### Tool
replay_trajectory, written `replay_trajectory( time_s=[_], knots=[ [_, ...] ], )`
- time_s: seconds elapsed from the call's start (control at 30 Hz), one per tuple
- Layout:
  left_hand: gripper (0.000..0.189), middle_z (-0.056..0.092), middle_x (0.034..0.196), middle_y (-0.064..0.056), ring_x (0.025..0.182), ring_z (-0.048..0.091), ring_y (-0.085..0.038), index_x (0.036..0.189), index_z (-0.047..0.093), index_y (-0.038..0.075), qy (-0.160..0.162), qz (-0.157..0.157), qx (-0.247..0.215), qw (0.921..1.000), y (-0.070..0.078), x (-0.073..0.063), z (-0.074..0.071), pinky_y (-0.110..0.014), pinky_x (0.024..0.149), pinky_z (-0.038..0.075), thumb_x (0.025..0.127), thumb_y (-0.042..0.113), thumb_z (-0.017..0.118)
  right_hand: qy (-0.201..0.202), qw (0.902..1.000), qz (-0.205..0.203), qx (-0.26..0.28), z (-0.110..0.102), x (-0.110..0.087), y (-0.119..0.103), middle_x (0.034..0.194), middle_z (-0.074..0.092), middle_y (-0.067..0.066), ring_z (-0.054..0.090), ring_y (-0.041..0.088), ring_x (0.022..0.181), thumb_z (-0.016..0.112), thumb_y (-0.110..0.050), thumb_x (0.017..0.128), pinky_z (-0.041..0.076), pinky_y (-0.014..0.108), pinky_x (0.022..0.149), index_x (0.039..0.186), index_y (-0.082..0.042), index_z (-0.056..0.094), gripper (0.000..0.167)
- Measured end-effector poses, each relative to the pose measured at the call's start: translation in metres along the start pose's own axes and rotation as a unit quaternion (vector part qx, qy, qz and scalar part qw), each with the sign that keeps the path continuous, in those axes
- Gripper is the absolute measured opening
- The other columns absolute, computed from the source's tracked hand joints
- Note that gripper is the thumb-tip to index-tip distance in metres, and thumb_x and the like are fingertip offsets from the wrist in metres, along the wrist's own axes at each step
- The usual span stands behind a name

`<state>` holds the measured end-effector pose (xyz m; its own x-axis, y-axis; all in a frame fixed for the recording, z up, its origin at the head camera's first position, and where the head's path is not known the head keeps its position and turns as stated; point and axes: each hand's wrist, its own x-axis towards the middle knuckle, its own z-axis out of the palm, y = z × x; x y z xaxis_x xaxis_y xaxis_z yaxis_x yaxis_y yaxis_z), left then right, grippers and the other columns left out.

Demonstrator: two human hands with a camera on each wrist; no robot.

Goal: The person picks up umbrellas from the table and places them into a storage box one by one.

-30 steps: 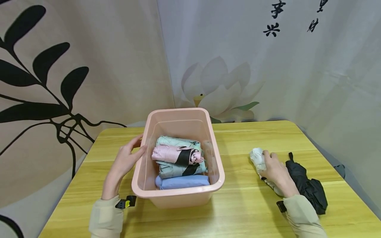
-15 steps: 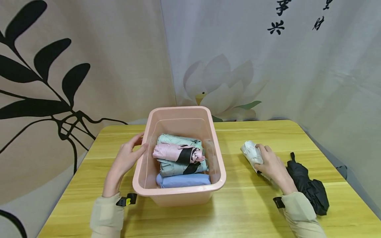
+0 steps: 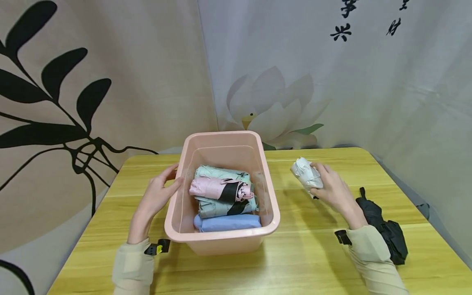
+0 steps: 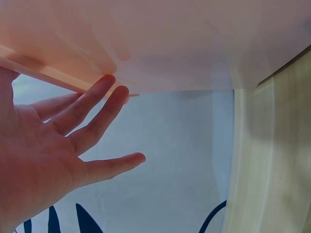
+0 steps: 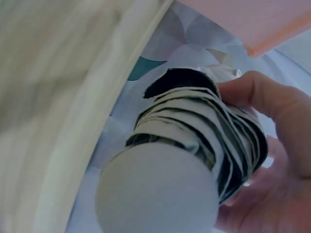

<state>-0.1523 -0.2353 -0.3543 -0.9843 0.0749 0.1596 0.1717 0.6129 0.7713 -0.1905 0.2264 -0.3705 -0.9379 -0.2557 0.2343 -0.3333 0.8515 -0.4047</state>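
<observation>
My right hand [image 3: 333, 190] grips a folded white umbrella [image 3: 306, 174], lifted over the right part of the table. In the right wrist view its round pale handle end [image 5: 158, 189] and dark-lined folds [image 5: 189, 114] face the camera, thumb and fingers on either side. My left hand [image 3: 156, 200] rests against the left side of a pink plastic bin [image 3: 221, 236]. Its fingers [image 4: 99, 124] are spread and fairly straight, tips at the outer wall below the rim. Inside the bin lie a pink folded umbrella [image 3: 208, 187], mint-green ones [image 3: 214, 208] under it, and a blue one [image 3: 228, 223] in front.
A folded black umbrella [image 3: 383, 225] lies on the table to the right, close beside my right forearm. The wooden table [image 3: 295, 262] has its back edge just behind the bin. A printed curtain [image 3: 155, 82] hangs behind it.
My right hand has raised the white umbrella off the table and moved it away from me and slightly left. The left hand and the bin have stayed in place.
</observation>
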Motion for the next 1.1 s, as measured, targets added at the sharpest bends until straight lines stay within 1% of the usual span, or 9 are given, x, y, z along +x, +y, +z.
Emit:
replay_trajectory(
  time_s=[0.23, 0.47, 0.67, 0.8, 0.93, 1.1],
  knots=[
    [0.057, 0.055, 0.13, -0.027, 0.125, 0.048, -0.042, 0.146, 0.036, 0.006, -0.001, -0.003, -0.002, 1.0, 0.002, 0.0, 0.0, -0.057, 0.098, 0.044, 0.098, 0.032, 0.051, 0.01, 0.9998, -0.02, 0.002, -0.012, 0.011, -0.011, 0.125, 0.052, 0.026, 0.055, 0.036, 0.092, 0.069, -0.007, 0.076, 0.047, 0.044, 0.067, 0.137, -0.005, 0.042, 0.067],
    [0.056, 0.056, 0.129, -0.028, 0.124, 0.049, -0.041, 0.145, 0.036, 0.005, 0.001, -0.003, 0.0, 1.0, 0.002, 0.0, 0.0, -0.057, 0.099, 0.043, 0.098, 0.03, 0.051, 0.027, 0.9972, -0.07, 0.001, -0.025, 0.027, -0.026, 0.116, 0.056, 0.021, 0.055, 0.032, 0.087, 0.071, -0.006, 0.073, 0.047, 0.042, 0.067, 0.133, -0.004, 0.045, 0.066],
    [0.057, 0.054, 0.13, -0.028, 0.124, 0.048, -0.042, 0.146, 0.035, 0.005, -0.001, -0.004, -0.004, 1.0, 0.003, 0.0, 0.0, -0.057, 0.1, 0.043, 0.098, 0.031, 0.051, 0.028, 0.9954, -0.092, -0.002, -0.036, 0.045, -0.044, 0.119, 0.055, 0.019, 0.055, 0.031, 0.089, 0.071, -0.006, 0.073, 0.047, 0.043, 0.071, 0.133, -0.004, 0.045, 0.065],
    [0.057, 0.054, 0.131, -0.028, 0.125, 0.047, -0.042, 0.147, 0.034, 0.005, -0.004, -0.006, -0.005, 1.0, 0.003, 0.0, -0.001, -0.057, 0.1, 0.043, 0.098, 0.031, 0.051, 0.021, 0.9949, -0.098, 0.002, -0.043, 0.054, -0.055, 0.122, 0.055, 0.019, 0.055, 0.031, 0.094, 0.07, -0.007, 0.075, 0.048, 0.045, 0.075, 0.135, -0.005, 0.045, 0.065],
    [0.057, 0.055, 0.13, -0.028, 0.125, 0.048, -0.042, 0.146, 0.035, 0.005, -0.003, -0.007, -0.004, 1.0, 0.003, 0.0, -0.001, -0.058, 0.101, 0.041, 0.098, 0.031, 0.051, 0.009, 0.9958, -0.091, 0.001, -0.049, 0.062, -0.065, 0.125, 0.054, 0.018, 0.055, 0.031, 0.095, 0.068, -0.008, 0.077, 0.048, 0.045, 0.074, 0.137, -0.009, 0.044, 0.065],
    [0.057, 0.055, 0.13, -0.028, 0.125, 0.047, -0.041, 0.146, 0.035, 0.005, -0.002, -0.007, -0.003, 1.0, 0.003, 0.0, -0.001, -0.058, 0.102, 0.041, 0.098, 0.031, 0.05, 0.008, 0.9956, -0.093, 0.001, -0.055, 0.073, -0.08, 0.131, 0.053, 0.015, 0.055, 0.03, 0.098, 0.07, -0.009, 0.077, 0.048, 0.045, 0.077, 0.137, -0.01, 0.045, 0.065]
  ],
)
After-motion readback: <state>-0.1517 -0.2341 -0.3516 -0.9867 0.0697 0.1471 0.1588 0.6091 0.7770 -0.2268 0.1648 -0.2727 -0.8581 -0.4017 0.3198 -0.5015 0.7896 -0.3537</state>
